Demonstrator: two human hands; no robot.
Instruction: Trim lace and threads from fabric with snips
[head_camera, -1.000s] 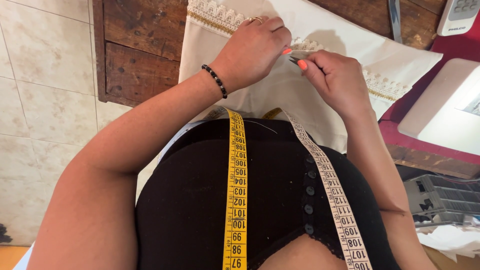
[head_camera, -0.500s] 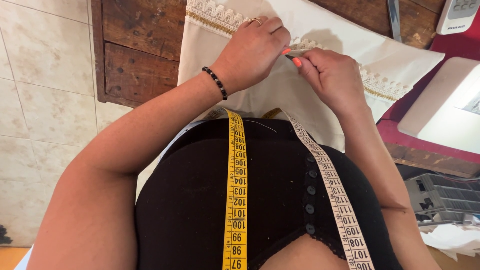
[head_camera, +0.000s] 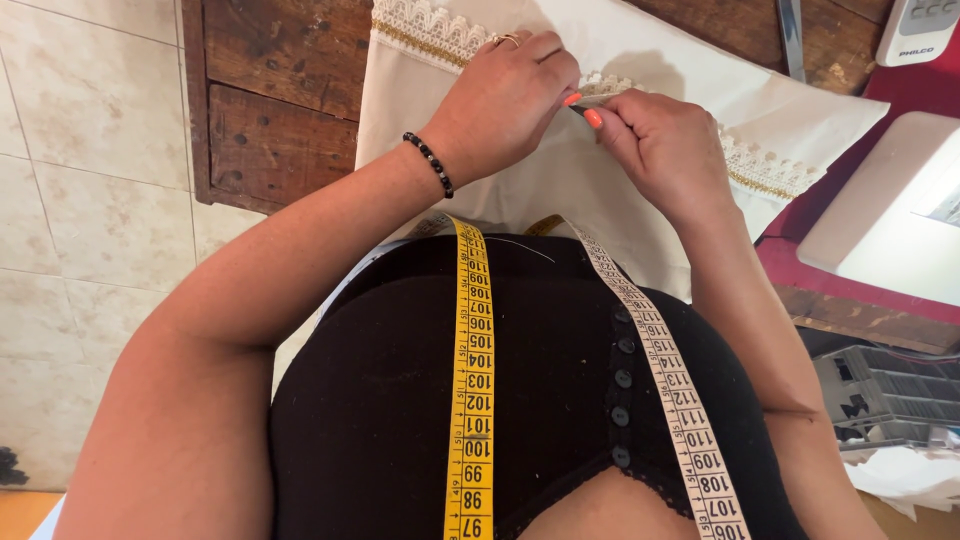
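Cream cloth (head_camera: 600, 190) with lace trim (head_camera: 430, 25) lies on the wooden table (head_camera: 270, 100), left hand (head_camera: 505, 100) and right hand (head_camera: 655, 145) both pinched shut on its lace edge (fingertips nearly touching), tape measure (head_camera: 470, 380) around neck.

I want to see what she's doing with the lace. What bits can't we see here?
Head view, the only one:
- Whatever the right hand pinches: too small, hidden by its fingers.
- Lace trim under the left hand: covered by both hands.
- White cloth: lower edge hidden behind the person's body.
- Measuring tape: ends cut off by the bottom edge.
- White machine: cut off by the right edge.
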